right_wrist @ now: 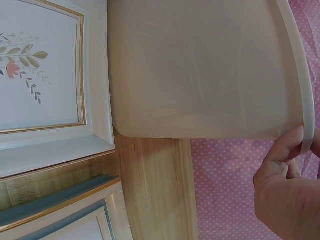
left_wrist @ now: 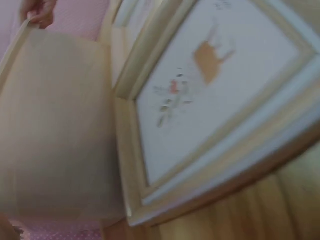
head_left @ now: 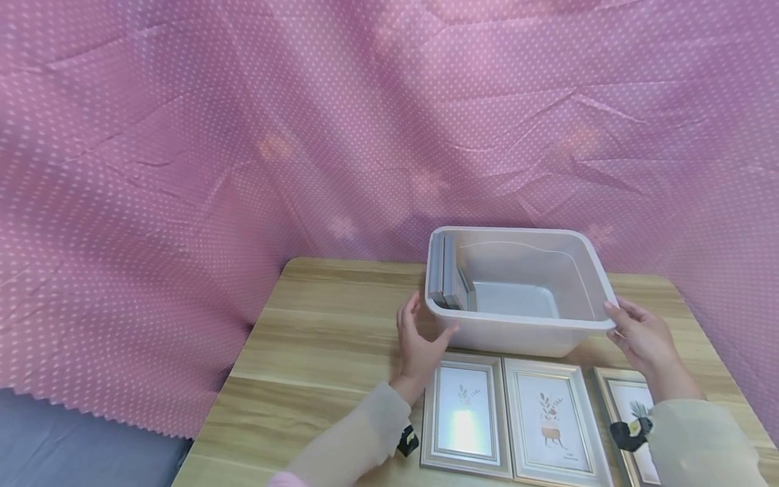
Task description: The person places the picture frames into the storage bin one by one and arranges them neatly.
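A white plastic bin stands at the back of the wooden table. My right hand pinches the rim at its front right corner, thumb on top; the right wrist view shows this hand around the rim too. At the front left corner is my left hand, thumb and fingers spread apart, thumb by the front wall and fingers by the left side. Several picture frames stand on edge inside the bin, against its left wall.
In front of the bin lie a picture frame with a glare spot, one with a potted plant print, and a third partly under my right arm. A pink dotted cloth hangs behind the wooden table.
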Motion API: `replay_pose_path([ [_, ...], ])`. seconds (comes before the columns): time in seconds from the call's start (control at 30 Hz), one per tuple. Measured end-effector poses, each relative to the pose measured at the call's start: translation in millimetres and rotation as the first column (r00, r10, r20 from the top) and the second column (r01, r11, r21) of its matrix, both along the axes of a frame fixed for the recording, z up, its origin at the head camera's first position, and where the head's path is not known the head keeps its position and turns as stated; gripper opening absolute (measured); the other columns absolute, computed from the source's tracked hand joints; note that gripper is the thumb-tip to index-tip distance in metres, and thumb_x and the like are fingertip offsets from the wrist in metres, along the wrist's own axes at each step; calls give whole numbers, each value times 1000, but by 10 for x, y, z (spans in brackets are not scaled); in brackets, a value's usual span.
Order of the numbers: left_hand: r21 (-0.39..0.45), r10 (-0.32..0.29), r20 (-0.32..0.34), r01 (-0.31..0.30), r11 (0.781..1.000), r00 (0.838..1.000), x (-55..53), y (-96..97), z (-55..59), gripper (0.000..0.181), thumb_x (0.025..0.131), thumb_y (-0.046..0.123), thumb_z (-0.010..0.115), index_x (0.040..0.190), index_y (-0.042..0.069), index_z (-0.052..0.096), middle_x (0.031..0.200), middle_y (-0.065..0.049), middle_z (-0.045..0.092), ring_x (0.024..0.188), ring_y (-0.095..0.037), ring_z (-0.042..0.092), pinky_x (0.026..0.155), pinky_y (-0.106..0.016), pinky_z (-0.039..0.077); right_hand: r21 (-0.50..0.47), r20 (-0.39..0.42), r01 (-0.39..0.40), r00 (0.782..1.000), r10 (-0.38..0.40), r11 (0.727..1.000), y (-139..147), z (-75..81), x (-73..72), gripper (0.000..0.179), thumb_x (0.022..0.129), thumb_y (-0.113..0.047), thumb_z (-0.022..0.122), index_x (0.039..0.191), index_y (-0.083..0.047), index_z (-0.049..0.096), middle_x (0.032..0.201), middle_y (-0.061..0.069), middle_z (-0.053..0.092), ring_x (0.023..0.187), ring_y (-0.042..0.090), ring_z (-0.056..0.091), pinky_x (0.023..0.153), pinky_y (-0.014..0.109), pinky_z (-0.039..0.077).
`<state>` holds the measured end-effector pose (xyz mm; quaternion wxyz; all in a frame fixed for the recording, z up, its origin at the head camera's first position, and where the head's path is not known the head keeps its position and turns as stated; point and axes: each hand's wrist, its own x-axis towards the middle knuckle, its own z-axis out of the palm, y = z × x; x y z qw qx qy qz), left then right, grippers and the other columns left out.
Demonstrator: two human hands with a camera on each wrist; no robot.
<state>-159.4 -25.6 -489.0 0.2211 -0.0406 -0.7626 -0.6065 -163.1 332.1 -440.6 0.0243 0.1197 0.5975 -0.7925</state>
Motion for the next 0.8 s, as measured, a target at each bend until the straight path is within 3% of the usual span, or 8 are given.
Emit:
replay_pose_path([
  [0.17, -87, -63, 217, 84, 993, 974, 121, -115, -105, 99, 72, 33, 84, 150, 27, 23, 152, 1, 26, 135, -25, 30, 108, -51, 28, 0, -9, -6, 1000, 6, 1000, -7, -2, 7, 14, 91, -16, 65, 97, -28, 65, 89, -11, 63, 79, 4, 58, 66, 16, 52],
  [0.3, -167, -98, 260, 144, 975, 961, 166, -188, -229, 106, 70, 36, 85, 152, 24, 19, 154, -7, 23, 137, -29, 26, 109, -52, 27, 9, -6, -11, 1000, 11, 1000, -13, -5, 19, 18, 92, -16, 64, 108, -24, 62, 89, -13, 63, 80, 3, 58, 67, 15, 52],
  [0.4, -206, -133, 290, 197, 958, 948, 191, -230, -336, 110, 69, 36, 85, 153, 24, 16, 155, -6, 21, 139, -29, 23, 110, -50, 25, 24, 3, -11, 1000, 11, 1000, -13, -2, 27, 29, 91, -18, 66, 118, -21, 58, 90, -15, 62, 82, 3, 58, 68, 15, 52],
  [0.53, -266, -157, 329, 251, 931, 931, 218, -281, -462, 115, 67, 33, 87, 154, 22, 13, 155, -6, 20, 140, -29, 21, 111, -49, 24, 47, 23, -12, 1000, 11, 999, -13, 3, 32, 64, 89, -22, 69, 143, -11, 37, 93, -16, 62, 83, 2, 58, 69, 14, 52],
  [0.6, -287, -158, 339, 262, 921, 927, 222, -304, -515, 116, 66, 32, 88, 154, 17, 14, 155, -8, 20, 139, -31, 21, 111, -50, 24, 55, 28, -14, 1000, 13, 998, -14, 3, 33, 76, 88, -23, 69, 148, -4, 25, 93, -16, 61, 83, 2, 58, 69, 14, 52],
  [0.7, -309, -143, 367, 265, 913, 919, 209, -335, -586, 118, 64, 33, 89, 153, 11, 15, 154, -10, 22, 139, -32, 22, 111, -49, 25, 50, 21, -12, 1000, 11, 999, -11, -3, 35, 66, 89, -21, 68, 145, -9, 35, 93, -16, 62, 83, 2, 57, 69, 14, 52],
  [0.8, -326, -123, 400, 267, 907, 908, 183, -364, -653, 118, 63, 36, 89, 152, 9, 17, 153, -13, 24, 138, -34, 24, 110, -49, 26, 38, 5, -5, 1000, 5, 999, -9, -10, 41, 34, 90, -17, 66, 123, -21, 57, 91, -16, 62, 82, 3, 58, 67, 15, 52],
])
